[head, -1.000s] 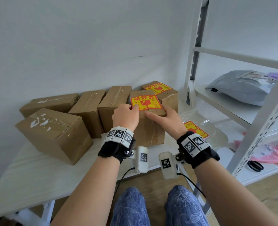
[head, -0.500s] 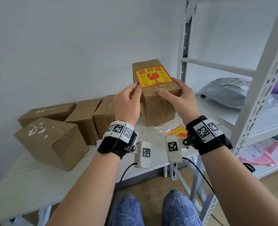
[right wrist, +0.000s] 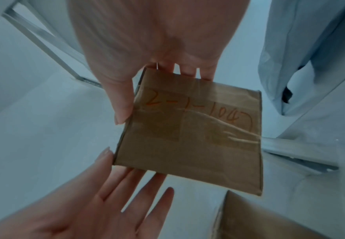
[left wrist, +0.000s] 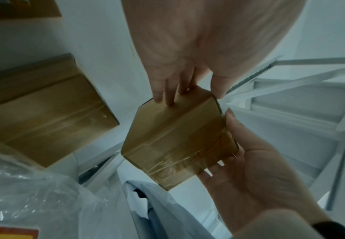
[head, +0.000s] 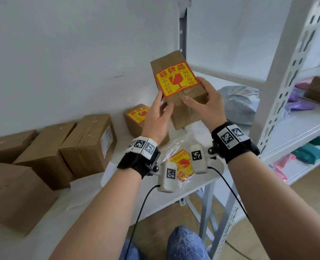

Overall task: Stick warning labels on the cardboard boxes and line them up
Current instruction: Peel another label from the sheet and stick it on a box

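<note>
While both hands are raised above the white tabletop (head: 84, 199), a small brown cardboard box sealed with clear tape (head: 178, 91) is being held in the air between them, tilted, with its labelled face turned toward the head camera. A red-and-yellow square warning label printed with a broken-glass symbol (head: 176, 79) is sitting on that face. The left hand (head: 158, 119) is gripping the box's left side: in the left wrist view its fingers (left wrist: 167, 90) are lying along one face while the thumb is pressing the adjoining edge. The right hand (head: 204, 106) is clasping the right side, thumb lying across the front below the label, fingers wrapped behind; in the right wrist view its thumb (right wrist: 120, 97) is bearing on the box edge, and orange handwritten figures are showing under the tape on the box's underside (right wrist: 196, 129).

Below the left hand, a second brown cardboard box carrying a like label (head: 134, 119) is resting on the table near the wall. Further left, a row of plain brown cardboard boxes (head: 88, 143) is standing along the wall. A clear plastic bag holding more red-and-yellow labels (head: 181, 162) is lying on the table beneath the wrists. To the right, a white metal shelving rack (head: 290, 91) is bearing a grey plastic mailer bag (head: 240, 102).
</note>
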Tool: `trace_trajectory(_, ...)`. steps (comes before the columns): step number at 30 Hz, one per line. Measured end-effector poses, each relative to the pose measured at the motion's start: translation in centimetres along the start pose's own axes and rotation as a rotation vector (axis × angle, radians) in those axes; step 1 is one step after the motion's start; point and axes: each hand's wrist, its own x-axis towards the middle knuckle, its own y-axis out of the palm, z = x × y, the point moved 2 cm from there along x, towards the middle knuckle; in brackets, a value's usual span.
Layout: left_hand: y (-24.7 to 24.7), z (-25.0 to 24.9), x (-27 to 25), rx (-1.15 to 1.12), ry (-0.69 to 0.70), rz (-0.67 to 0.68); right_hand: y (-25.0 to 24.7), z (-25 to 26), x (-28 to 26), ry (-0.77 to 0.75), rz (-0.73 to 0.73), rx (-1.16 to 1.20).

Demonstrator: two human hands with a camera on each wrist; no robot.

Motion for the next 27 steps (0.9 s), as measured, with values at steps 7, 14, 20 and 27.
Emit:
trace_trajectory(7, 1.4, 2.7, 2.2, 0.129, 0.053, -0.062, 0.5, -3.2, 2.0, 0.001, -0.026, 0.042)
trace_trajectory(14, 0.8, 4.9, 1.6, 0.115, 0.104, -0.138, 0.8, -3.3, 2.0, -0.09, -0.005, 0.057)
trace_trajectory(20, 0.5, 5.0, 0.7, 0.014, 0.083, -0.214, 2.1, -3.6, 1.2, -0.117, 0.003, 0.031)
trace_trajectory(27, -0.2, 5.8, 0.4, -0.061, 0.071, -0.326, 3.7, -3.6, 0.8, -0.112, 0.0, -0.056)
